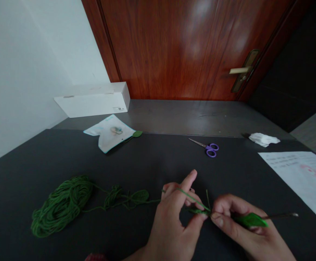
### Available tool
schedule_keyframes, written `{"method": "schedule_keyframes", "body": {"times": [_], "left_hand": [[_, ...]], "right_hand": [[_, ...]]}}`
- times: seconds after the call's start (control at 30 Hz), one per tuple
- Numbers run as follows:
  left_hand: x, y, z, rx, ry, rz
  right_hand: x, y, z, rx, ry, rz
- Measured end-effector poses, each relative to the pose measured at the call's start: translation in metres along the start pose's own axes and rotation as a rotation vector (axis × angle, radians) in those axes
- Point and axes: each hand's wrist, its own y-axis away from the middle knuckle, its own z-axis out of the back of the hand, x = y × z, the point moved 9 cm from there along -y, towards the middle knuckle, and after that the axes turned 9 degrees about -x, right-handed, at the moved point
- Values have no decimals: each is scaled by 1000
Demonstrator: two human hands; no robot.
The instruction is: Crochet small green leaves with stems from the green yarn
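Near the front of the dark table, my left hand [174, 214] pinches a small green crocheted piece [195, 210] between thumb and fingers. Green yarn [192, 197] runs over its raised index finger toward the piece. Close against it, my right hand [244, 221] is closed around a crochet hook with a green handle [252, 220]; a metal end points right. The hook's working tip is hidden at the right fingertips. A strand leads left from my left hand to a green crocheted leaf [140, 196], a tangle of yarn [113, 197] and a loose green skein [62, 206].
Purple-handled scissors [207, 147] lie beyond my hands. A white packet [114, 132] with a green leaf [137, 133] at its corner lies back left, before a white box [95, 99]. At right are a crumpled tissue [263, 139] and a printed sheet [301, 174].
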Motion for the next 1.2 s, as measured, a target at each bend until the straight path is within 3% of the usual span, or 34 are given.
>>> {"method": "schedule_keyframes", "body": {"times": [0.1, 0.23, 0.6, 0.8, 0.97, 1.2], "left_hand": [[0, -1, 2, -6, -2, 43], [-5, -4, 5, -14, -12, 46], [-4, -5, 4, 7, 51, -17], [3, -1, -7, 124, 137, 94], [9, 1, -14, 145, 155, 85], [22, 1, -22, 172, 222, 155]], "right_hand": [[-7, 2, 0, -18, -136, -36], [-4, 5, 5, -66, -202, 28], [0, -4, 11, -98, -139, 63], [1, -9, -3, 54, -106, -53], [-1, -9, -10, 129, -129, -114], [-15, -6, -18, 198, -262, -341]]}}
